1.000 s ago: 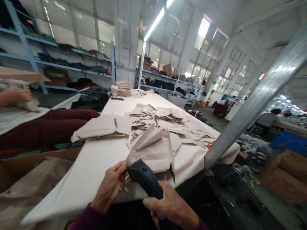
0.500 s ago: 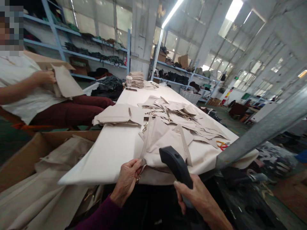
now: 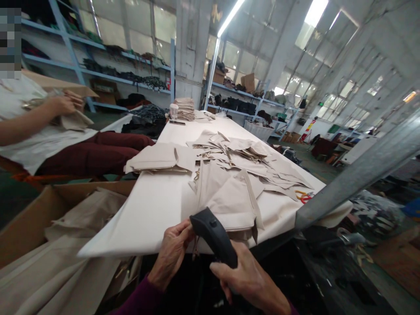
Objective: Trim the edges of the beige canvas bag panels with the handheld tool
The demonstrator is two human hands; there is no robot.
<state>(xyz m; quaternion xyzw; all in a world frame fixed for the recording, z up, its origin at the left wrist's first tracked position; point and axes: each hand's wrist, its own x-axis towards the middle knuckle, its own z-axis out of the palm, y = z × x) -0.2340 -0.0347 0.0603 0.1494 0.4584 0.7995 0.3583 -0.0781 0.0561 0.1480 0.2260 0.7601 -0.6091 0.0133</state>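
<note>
My right hand (image 3: 251,280) is wrapping around a black handheld device (image 3: 213,236), its fingers curling under the body with the grip pressed closed, while the device's nose is tilting up and to the left over my other hand. A small button is showing on its top. My left hand (image 3: 172,256) is curling in at the near edge of the surface (image 3: 141,218), coming out of a purple sleeve (image 3: 138,297). The device is hiding its fingertips, so I cannot tell what they are pinching. A thin metal strand (image 3: 196,250) is hanging just beside them. A folded beige fabric piece (image 3: 231,203) is lying near the front edge of the surface, just beyond my hands and touching a loose heap of beige cut fabric (image 3: 236,151). Red-and-yellow-handled snips (image 3: 303,197) are lying near the right edge. To my left, a co-worker's hands (image 3: 64,105) are holding beige fabric.
</note>
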